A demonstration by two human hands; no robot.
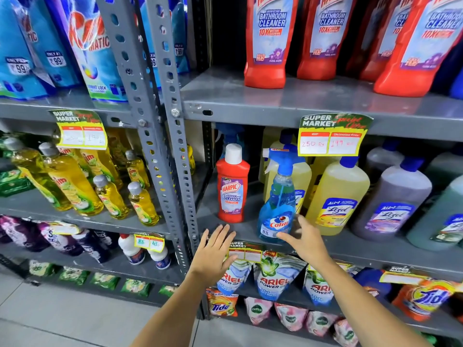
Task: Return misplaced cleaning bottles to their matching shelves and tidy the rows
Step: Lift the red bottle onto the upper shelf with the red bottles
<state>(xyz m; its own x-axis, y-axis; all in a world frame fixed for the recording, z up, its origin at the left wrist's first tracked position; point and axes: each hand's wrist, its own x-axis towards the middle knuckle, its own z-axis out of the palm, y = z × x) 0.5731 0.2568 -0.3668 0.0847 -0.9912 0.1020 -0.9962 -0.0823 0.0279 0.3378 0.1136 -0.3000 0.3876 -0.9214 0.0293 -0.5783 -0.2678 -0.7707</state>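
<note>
**At the middle shelf, two empty hands before a stray red bottle**

At the front lip of the middle shelf (350, 249), both of the person's bare hands are raised with nothing in them. The left hand (214, 251) has its fingers straight and slightly fanned, palm facing the shelf edge, just below the red Harpic bottle (233, 186) and apart from it. The right hand (304, 240) is also spread, its thumb reaching toward the base of the blue Colin spray bottle (276, 209); whether thumb and bottle actually touch cannot be told.

Just past the hands, the red Harpic bottle stands upright with its white cap on, alone at the left end of this shelf, beside the grey upright post (172, 136). The Colin spray bottle stands upright just to its right, trigger pointing left. Behind and to the right of the spray bottle run rows of large Lizol bottles (337, 196), yellow ones first, then greyish-purple, then pale green at the far right. A yellow price tag (330, 139) hangs from the shelf above them.

Further up, on the top shelf (275, 101), a row of matching red bathroom cleaner bottles (269, 43) stands upright, with bare shelf surface to their left.

In the neighbouring bay to the left, yellow dish liquid bottles (72, 186) crowd the same level.
</note>
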